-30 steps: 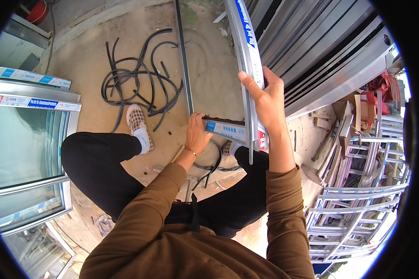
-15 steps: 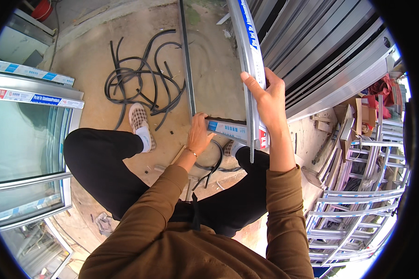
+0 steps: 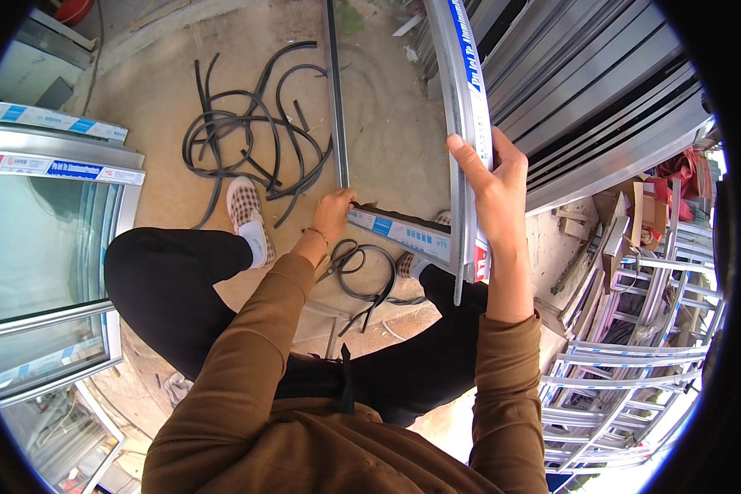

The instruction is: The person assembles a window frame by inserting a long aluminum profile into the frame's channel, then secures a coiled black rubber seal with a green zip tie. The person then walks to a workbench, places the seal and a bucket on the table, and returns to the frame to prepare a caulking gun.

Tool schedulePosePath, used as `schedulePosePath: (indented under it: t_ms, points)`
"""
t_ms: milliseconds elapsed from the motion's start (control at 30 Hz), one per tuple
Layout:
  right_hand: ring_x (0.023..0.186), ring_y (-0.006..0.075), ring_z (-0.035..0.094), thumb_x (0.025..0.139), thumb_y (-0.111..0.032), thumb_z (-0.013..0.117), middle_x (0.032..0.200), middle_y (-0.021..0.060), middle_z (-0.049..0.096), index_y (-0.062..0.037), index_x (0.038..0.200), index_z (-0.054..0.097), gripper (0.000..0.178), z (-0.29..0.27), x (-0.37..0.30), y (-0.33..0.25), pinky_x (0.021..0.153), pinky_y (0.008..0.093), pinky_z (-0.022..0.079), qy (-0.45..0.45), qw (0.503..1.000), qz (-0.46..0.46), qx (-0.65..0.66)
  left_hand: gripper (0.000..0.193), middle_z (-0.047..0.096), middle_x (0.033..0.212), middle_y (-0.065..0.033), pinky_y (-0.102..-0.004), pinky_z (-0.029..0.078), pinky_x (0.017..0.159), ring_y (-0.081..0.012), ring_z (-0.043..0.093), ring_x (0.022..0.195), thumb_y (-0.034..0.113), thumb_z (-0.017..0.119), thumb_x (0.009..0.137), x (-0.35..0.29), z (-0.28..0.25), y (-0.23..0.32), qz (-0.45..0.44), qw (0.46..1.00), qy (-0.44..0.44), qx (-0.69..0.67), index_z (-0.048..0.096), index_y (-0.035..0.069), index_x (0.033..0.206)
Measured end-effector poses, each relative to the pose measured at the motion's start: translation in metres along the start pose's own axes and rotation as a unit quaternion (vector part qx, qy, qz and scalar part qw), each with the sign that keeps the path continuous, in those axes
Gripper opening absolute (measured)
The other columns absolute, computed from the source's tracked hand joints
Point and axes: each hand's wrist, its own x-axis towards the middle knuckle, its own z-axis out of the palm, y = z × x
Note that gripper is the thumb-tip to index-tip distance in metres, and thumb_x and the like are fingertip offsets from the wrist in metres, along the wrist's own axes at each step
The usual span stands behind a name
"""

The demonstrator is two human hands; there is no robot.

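Observation:
A glazed aluminium window frame stands in front of me, with white and blue film on its lower rail and on the right-hand rail. My left hand is closed around its lower left corner, fingertips partly hidden. On the right, my right hand grips the wide right-hand rail, thumb on the near side and fingers round the outer side. A thin grey strip hangs past the lower right corner. Black rubber strips lie tangled on the floor beyond my left foot, and a smaller coil lies beneath the frame.
Finished window panels stand at my left. Long aluminium profiles are stacked at the far right. Nearer on the right are cardboard boxes, offcuts and a pile of ladder-like aluminium frames. My feet are apart on the concrete floor.
The window frame has shifted a little right and tilted, its lower right corner dropping. My left hand has slid left from the lower rail to the corner; my right hand has moved right with the rail.

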Motion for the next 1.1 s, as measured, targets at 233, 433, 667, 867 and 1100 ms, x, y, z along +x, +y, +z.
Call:
schedulePosePath:
  t_ms: [233,433,667,867,1100]
  points:
    - [0.067,0.0115,0.051,0.092,-0.037,0.082,0.074,0.0052,0.061,0.0069,0.099,0.069,0.046,0.002,0.004,0.003,0.062,0.0303,0.041,0.001,1.0,-0.007,0.005,0.014,0.069,0.09,-0.0141,-0.0483,0.057,0.073,-0.0394,0.07,0.087,-0.005,0.067,0.087,0.005,0.001,-0.013,0.073,0.995,-0.002,0.063,0.062,0.006,0.094]
    - [0.067,0.0126,0.053,0.091,-0.039,0.082,0.074,0.0064,0.062,0.0078,0.1,0.07,0.05,0.003,0.004,0.007,0.063,0.0306,0.042,0.009,1.0,-0.023,-0.005,0.014,0.069,0.094,-0.0149,-0.0489,0.056,0.075,-0.0401,0.069,0.09,-0.003,0.069,0.088,0.008,0.007,-0.018,0.04,0.994,-0.012,0.097,0.061,0.006,0.096]
    - [0.067,0.0135,0.055,0.09,-0.04,0.083,0.075,0.0072,0.063,0.0085,0.101,0.07,0.051,0.005,0.004,0.004,0.063,0.0312,0.043,0.009,1.0,-0.017,0.003,0.048,0.062,0.129,-0.0163,-0.0487,0.054,0.099,-0.0403,0.061,0.123,0.003,0.077,0.083,-0.034,0.007,0.016,-0.045,0.998,0.012,0.037,0.057,0.005,0.126]
    - [0.068,0.0123,0.053,0.092,-0.038,0.082,0.075,0.0062,0.063,0.0083,0.102,0.07,0.049,0.004,0.004,0.005,0.063,0.0305,0.042,0.0,1.0,-0.005,0.004,0.068,0.055,0.139,-0.0188,-0.0479,0.051,0.104,-0.0438,0.057,0.126,0.006,0.086,0.075,-0.033,0.036,0.027,-0.084,0.994,0.073,0.007,0.051,0.002,0.133]
    - [0.067,0.0102,0.049,0.093,-0.037,0.082,0.074,0.0036,0.06,0.0063,0.098,0.068,0.046,0.005,0.006,0.006,0.061,0.0294,0.039,0.001,1.0,-0.011,0.019,0.062,0.06,0.125,-0.0166,-0.0483,0.054,0.096,-0.043,0.061,0.113,0.002,0.086,0.07,-0.03,0.046,0.009,-0.066,0.993,0.092,0.02,0.055,0.004,0.124]
